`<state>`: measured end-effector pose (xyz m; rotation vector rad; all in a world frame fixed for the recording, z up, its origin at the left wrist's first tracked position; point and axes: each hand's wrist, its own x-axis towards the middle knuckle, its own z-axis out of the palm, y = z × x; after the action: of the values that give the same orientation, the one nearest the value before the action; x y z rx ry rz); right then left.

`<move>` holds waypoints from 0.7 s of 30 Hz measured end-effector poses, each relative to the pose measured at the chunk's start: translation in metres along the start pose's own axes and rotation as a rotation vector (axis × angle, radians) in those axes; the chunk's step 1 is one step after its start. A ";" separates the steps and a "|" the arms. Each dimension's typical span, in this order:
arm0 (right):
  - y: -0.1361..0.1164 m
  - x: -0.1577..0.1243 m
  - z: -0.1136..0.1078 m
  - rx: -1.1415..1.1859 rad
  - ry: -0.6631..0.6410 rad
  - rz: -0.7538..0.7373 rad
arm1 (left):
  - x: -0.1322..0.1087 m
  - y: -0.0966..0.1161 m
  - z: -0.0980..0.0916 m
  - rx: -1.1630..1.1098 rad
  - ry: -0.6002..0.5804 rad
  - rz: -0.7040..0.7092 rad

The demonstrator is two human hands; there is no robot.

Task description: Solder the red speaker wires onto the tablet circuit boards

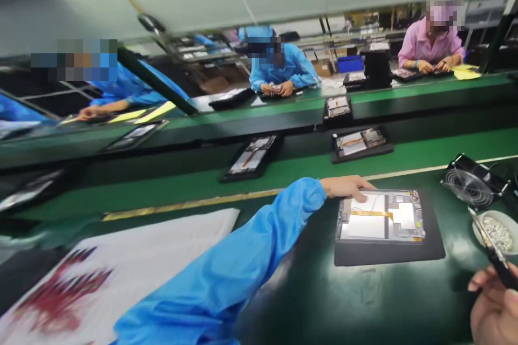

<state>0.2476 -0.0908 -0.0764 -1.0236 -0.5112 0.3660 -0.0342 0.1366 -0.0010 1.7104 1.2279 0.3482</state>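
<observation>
My left hand (346, 187) reaches out in a blue sleeve and grips the far left edge of an opened tablet (366, 226). Its thumb lies over the white battery area and the fingers go behind the edge. The tablet shows its batteries, an orange flat cable and a circuit board, and it lies on a black pad (388, 256). At the lower right, my right hand (496, 302) is closed around dark-handled tweezers (496, 259), whose tips point up and away. Beside the tweezers stands a white bowl (513, 223) of small pale pieces.
A small black fan (467, 186) sits behind the bowl. More opened tablets (253, 156) lie along the green belt (194, 180). On the left, red and black wires (65, 296) rest on a white sheet (194, 226). Co-workers (283, 67) sit across the line.
</observation>
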 end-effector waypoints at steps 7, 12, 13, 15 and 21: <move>-0.004 -0.007 0.034 0.010 -0.097 0.028 | -0.067 -0.004 -0.015 0.271 0.164 0.134; -0.002 0.002 0.056 0.004 -0.212 0.125 | -0.133 -0.032 -0.001 0.348 0.136 0.026; -0.001 0.003 0.059 -0.001 -0.230 0.142 | -0.140 -0.033 0.003 0.336 0.103 0.017; 0.002 0.005 0.063 -0.014 -0.270 0.177 | -0.149 -0.029 0.009 0.272 0.017 0.012; 0.002 -0.001 0.059 -0.071 -0.335 0.177 | -0.152 -0.002 0.030 0.110 -0.034 0.193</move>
<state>0.2137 -0.0480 -0.0535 -1.0850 -0.7404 0.6881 -0.0828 -0.0081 0.0260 1.9285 1.0763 0.3706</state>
